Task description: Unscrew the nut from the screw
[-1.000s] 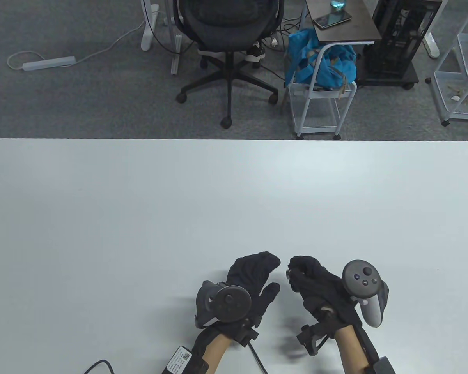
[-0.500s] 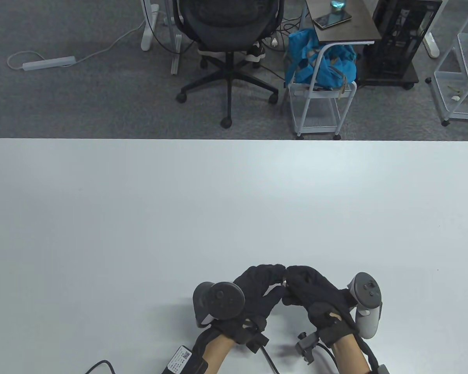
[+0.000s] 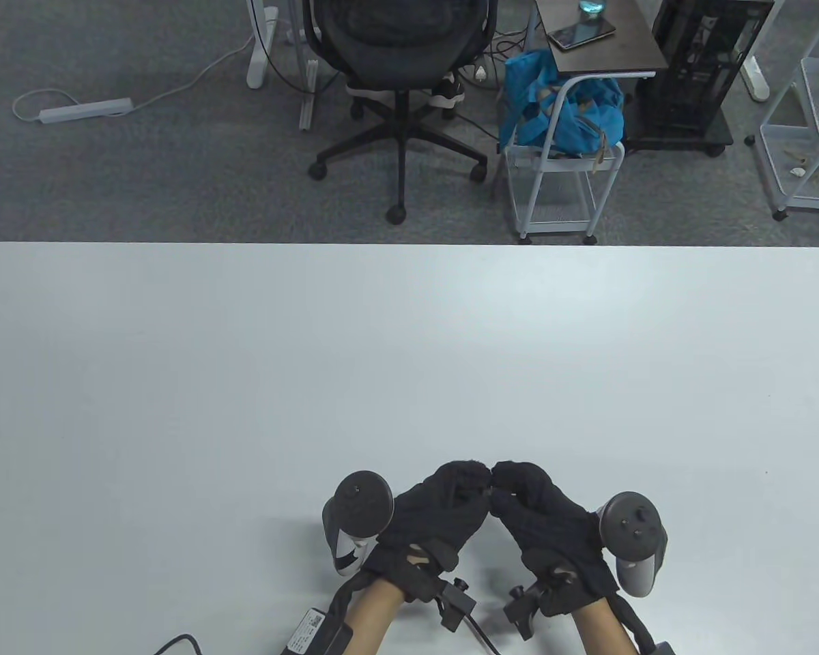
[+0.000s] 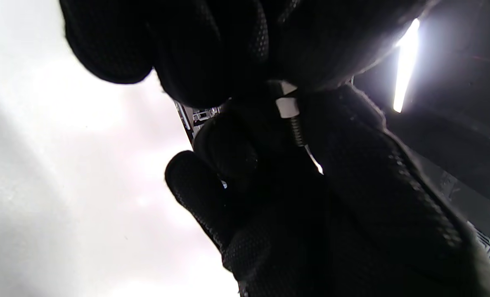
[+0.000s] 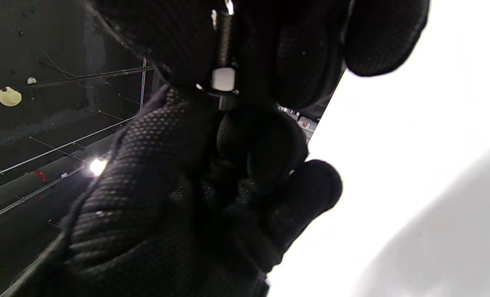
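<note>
A small metal screw with a bright hex nut [image 4: 287, 107] is held between my two hands just above the table. In the table view it is hidden where the fingertips meet. My left hand [image 3: 474, 477] pinches the nut end; the nut also shows in the right wrist view [image 5: 223, 79]. My right hand [image 3: 512, 477] pinches the threaded shaft [image 4: 297, 132], which runs up into its fingers in the right wrist view [image 5: 225, 37]. Both hands sit near the table's front edge, knuckles up.
The white table [image 3: 314, 375] stretches wide around the hands. A black cable [image 3: 177, 641] lies at the front edge, left of my left arm. An office chair [image 3: 399, 68] and a white cart [image 3: 559, 184] stand on the floor beyond the table.
The hands were apart, the left one open. They have come together fingertip to fingertip, the left fingers have closed on the nut end, and both wrists have rolled.
</note>
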A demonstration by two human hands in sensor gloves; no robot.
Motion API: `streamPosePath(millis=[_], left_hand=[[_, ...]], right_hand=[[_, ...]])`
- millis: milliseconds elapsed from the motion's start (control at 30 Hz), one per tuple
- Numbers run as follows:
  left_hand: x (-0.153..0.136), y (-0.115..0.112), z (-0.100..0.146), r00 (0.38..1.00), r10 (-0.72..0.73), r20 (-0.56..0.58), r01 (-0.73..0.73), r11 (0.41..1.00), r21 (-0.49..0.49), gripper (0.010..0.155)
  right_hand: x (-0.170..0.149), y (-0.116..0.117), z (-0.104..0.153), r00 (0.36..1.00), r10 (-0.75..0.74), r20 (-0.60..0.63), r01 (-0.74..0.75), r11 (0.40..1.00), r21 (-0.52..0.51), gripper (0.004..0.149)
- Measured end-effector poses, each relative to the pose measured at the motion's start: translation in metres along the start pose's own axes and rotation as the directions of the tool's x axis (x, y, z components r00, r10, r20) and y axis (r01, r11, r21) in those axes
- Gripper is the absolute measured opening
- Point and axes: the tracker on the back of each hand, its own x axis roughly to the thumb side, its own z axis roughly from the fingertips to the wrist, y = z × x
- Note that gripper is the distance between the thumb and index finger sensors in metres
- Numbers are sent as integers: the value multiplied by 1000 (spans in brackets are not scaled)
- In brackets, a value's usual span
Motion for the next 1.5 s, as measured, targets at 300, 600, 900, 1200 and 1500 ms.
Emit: streamPosePath(millis=[300, 600, 900, 1200, 1500], left_hand=[[-2, -1, 0, 998, 68, 3, -68, 998, 8, 50], [-2, -3, -1, 996, 91, 8, -91, 996, 7, 50], [-6, 1, 0, 990, 139, -25, -138, 990, 37, 50], [-6, 0, -1, 990, 138, -17, -137, 990, 25, 50], [-8, -1, -2, 992, 128, -9, -128, 992, 1, 49]], right_hand=[[-7, 0, 2, 995, -76, -68, 72, 996, -57, 65], [-1, 1, 2, 1000, 4, 3, -4, 995, -100, 52], [-1, 1, 1, 998, -54, 24, 55, 998, -15, 46], [-4, 3, 3, 995, 103, -3, -103, 990, -98, 66], [-1, 4, 2, 998, 52, 32, -49, 996, -81, 54]])
